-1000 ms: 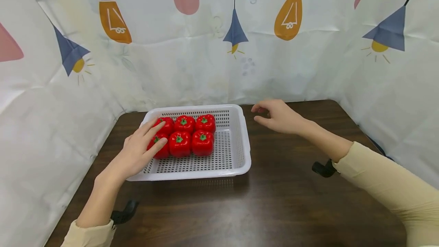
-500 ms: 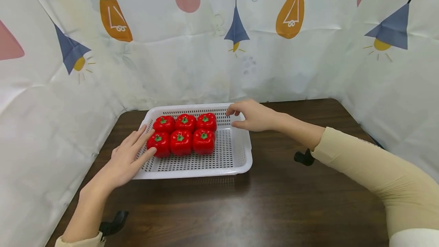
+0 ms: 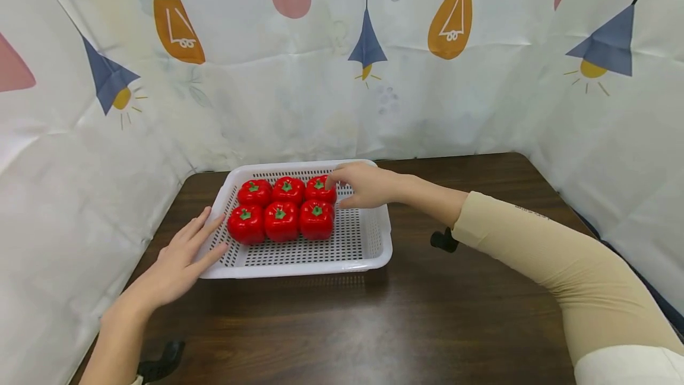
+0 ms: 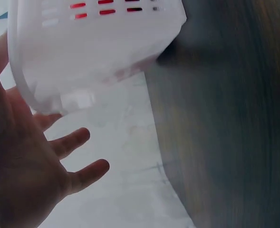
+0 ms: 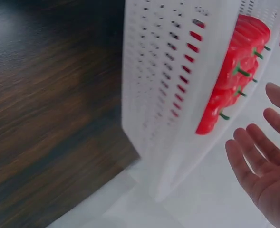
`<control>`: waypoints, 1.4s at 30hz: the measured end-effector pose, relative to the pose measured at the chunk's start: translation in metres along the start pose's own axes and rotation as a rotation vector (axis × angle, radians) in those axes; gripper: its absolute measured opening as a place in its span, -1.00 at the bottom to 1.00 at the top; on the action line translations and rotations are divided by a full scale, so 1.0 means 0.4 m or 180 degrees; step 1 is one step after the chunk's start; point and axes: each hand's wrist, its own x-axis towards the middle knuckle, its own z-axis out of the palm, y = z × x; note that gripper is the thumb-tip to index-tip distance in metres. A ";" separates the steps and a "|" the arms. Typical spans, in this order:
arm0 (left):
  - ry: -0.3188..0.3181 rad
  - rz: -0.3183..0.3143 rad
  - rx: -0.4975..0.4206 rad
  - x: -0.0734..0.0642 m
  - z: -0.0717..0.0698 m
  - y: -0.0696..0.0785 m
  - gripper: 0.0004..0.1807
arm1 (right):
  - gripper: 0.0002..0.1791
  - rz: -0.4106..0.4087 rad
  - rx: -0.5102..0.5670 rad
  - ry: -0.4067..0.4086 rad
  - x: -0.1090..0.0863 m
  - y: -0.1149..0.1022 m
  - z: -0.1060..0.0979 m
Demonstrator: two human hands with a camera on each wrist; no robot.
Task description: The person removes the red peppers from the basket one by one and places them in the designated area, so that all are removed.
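Several glossy red bell peppers (image 3: 281, 221) with green stems stand in two rows in a white perforated plastic basket (image 3: 310, 268). My right hand (image 3: 369, 185) is over the basket's right part, its fingertips overlapping the right side of the back-right bell pepper (image 3: 319, 188) in the head view. In the right wrist view, the right hand's spread fingers (image 5: 244, 156) appear apart from the peppers. At the basket's left end, my left hand (image 3: 173, 266) has its fingers spread over the rim; the left wrist view shows them (image 4: 73, 142) beside the basket wall, holding nothing.
The basket stands towards the back of a dark wooden table (image 3: 342, 325). A white curtain (image 3: 299, 106) printed with lamps and bulbs encloses the back and both sides. Black straps (image 3: 443, 240) sit at the wrists.
My right hand has moved left, from beside the basket to the back-right pepper. My left hand has drawn back left and down, off the left peppers to the rim.
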 end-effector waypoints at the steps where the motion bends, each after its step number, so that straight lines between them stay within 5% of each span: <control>1: -0.0003 0.0004 -0.0033 -0.003 -0.001 -0.003 -0.21 | -0.58 -0.0004 -0.0009 -0.0030 0.007 -0.004 0.000; 19: 0.0084 0.0059 0.0011 -0.018 0.013 -0.037 -0.12 | -0.30 0.0197 -0.0063 -0.0820 0.110 -0.050 0.036; 42: 0.0327 0.0290 -0.0043 -0.016 0.036 -0.047 -0.03 | -0.29 0.0175 -0.0356 -0.1004 0.137 -0.068 0.072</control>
